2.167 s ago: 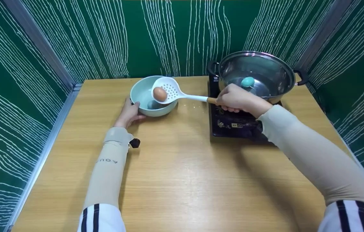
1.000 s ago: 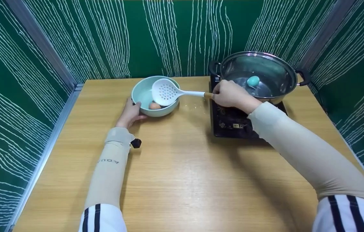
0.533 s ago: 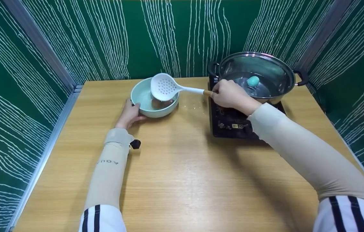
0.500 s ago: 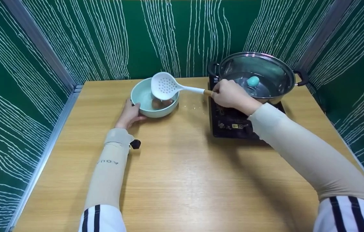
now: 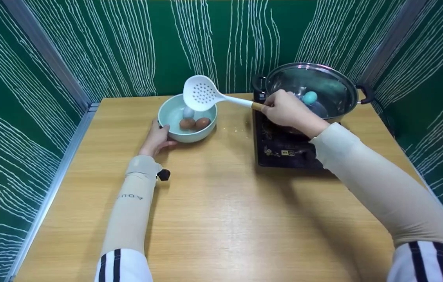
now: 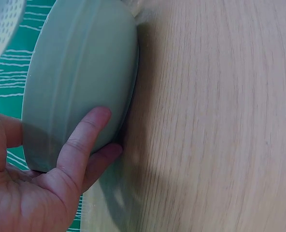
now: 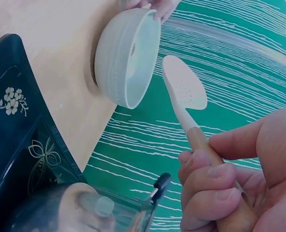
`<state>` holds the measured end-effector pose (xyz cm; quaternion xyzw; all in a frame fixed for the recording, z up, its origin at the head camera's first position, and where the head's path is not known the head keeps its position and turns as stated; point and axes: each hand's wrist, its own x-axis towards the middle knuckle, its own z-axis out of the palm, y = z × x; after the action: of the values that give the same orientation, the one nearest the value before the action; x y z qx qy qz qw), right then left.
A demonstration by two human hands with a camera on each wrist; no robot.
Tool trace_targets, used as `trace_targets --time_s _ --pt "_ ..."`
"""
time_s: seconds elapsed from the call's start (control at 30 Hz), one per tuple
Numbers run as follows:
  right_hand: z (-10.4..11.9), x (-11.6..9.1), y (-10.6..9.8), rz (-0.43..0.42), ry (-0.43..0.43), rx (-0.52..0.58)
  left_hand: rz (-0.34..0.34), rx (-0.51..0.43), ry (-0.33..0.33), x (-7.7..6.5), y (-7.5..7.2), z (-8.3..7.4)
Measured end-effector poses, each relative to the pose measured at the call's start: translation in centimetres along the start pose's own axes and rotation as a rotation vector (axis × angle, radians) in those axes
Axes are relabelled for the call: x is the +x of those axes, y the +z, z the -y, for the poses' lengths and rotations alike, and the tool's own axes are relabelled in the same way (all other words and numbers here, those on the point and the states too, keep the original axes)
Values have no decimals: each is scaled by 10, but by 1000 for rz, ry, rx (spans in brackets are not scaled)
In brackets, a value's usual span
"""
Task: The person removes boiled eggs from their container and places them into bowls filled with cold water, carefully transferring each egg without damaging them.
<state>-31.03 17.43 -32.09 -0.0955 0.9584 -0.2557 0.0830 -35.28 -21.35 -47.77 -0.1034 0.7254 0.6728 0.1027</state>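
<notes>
The person is wearing tan sleeves point(image 5: 374, 188) and white sleeves point(image 5: 429, 262) with two black stripes point(image 5: 418, 260); dark letters point(image 5: 140, 197) are showing on the left arm.

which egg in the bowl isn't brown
The pale egg, farther back in the bowl; the left brown egg and right brown egg lie side by side in front of it.

Pot point(image 5: 329, 84) partly behind the right hand point(image 5: 290, 111), lettering point(image 5: 288, 152) on the black cooktop point(image 5: 276, 161) illegibly small.
</notes>
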Motion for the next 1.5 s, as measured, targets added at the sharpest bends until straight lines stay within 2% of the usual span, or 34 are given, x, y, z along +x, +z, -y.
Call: trace_targets --time_s 0.33,0.57,0.67,1.03,1.23,1.5 --pt "-9 -9 -18 -30 -35 76 0 -49 19 1 -2 3" --pt "-16 -16 -34 -8 15 97 -11 -32 1 2 -2 4" --pt "-19 -18 -39 -53 -3 76 -7 -29 -1 1 -2 5" --pt "-38 -26 -56 -126 36 63 0 -32 -4 2 -3 6" --pt "-51 -29 -65 -128 66 84 -11 -10 -19 1 -2 6" --pt "-66 -38 -82 -84 169 115 -9 -13 -10 1 -1 3"
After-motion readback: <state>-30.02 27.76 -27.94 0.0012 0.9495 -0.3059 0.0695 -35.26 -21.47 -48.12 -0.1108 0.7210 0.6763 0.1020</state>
